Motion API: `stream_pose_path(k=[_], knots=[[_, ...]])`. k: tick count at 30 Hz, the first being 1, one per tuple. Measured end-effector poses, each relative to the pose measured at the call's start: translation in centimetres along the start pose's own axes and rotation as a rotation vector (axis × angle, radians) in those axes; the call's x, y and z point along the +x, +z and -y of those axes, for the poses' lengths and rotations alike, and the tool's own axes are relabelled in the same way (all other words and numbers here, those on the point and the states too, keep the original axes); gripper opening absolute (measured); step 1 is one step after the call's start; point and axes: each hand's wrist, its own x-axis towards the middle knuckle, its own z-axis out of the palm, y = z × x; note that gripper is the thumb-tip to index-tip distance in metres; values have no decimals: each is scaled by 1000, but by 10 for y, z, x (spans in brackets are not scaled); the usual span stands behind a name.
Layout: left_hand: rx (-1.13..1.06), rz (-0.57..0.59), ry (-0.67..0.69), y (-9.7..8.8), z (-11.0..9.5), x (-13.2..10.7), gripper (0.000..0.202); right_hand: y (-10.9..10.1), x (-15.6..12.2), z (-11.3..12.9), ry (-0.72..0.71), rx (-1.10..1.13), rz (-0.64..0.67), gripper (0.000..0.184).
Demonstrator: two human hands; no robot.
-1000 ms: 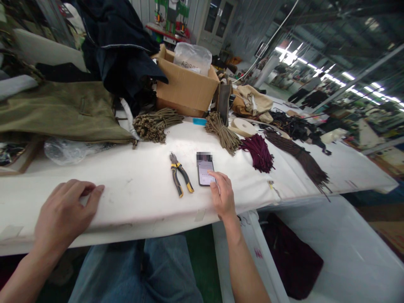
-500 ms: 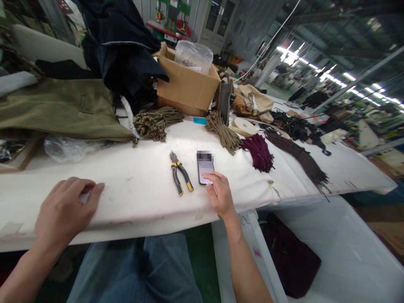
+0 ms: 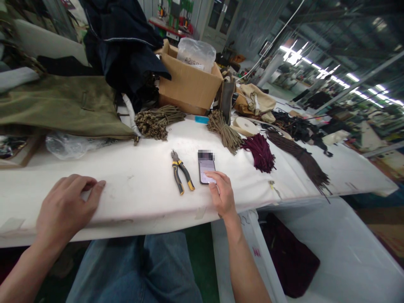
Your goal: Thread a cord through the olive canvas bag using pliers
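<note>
A smartphone (image 3: pixel 205 165) with its screen lit lies flat on the white-covered table. My right hand (image 3: pixel 223 194) is over its lower right corner, fingers stretched out and a fingertip at the screen; it grips nothing. To the phone's left lie pliers (image 3: pixel 182 172) with black and yellow handles, their jaws pointing away from me. Near the table's front edge on the left, my left hand (image 3: pixel 70 204) rests with its fingers loosely curled and the thumb apart. Nothing shows in it, though the undersides of its fingers are hidden.
Behind are olive cord bundles (image 3: pixel 159 122), a maroon cord bundle (image 3: pixel 259 153), dark brown cords (image 3: pixel 299 158) and a cardboard box (image 3: pixel 189 86). Olive fabric (image 3: pixel 63 107) covers the left back. A white bin (image 3: pixel 344 252) holding a maroon cloth item (image 3: pixel 288 256) stands below the table at right.
The view has shifted slightly. My right fingertips have moved a little on the phone's screen; the left hand, pliers and phone stay in place.
</note>
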Motion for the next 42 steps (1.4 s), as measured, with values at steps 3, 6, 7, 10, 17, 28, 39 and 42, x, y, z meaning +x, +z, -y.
stream_pose_path(k=[3, 6, 7, 10, 17, 28, 39, 42], knots=[[5, -4, 0, 0, 0, 0, 25, 1, -1, 0, 6, -5, -5, 35], [7, 3, 2, 0, 0, 0, 25, 3, -1, -1, 22, -15, -50, 33], [7, 3, 0, 0, 0, 0, 26, 3, -2, -1, 27, -19, -64, 33], [12, -3, 4, 1, 0, 0, 27, 3, -2, -1, 22, -30, -40, 33], [31, -15, 23, 1, 0, 0, 26, 0, 1, 1, -30, -30, 43, 34], [32, -29, 39, 3, 0, 2, 27, 1, 0, -3, -10, 33, -22, 32], [28, -30, 27, 3, 0, 1, 27, 4, -2, -5, 13, -5, -71, 32], [23, -26, 23, 2, 0, 1, 28, 6, -2, -7, 39, -24, -103, 34]])
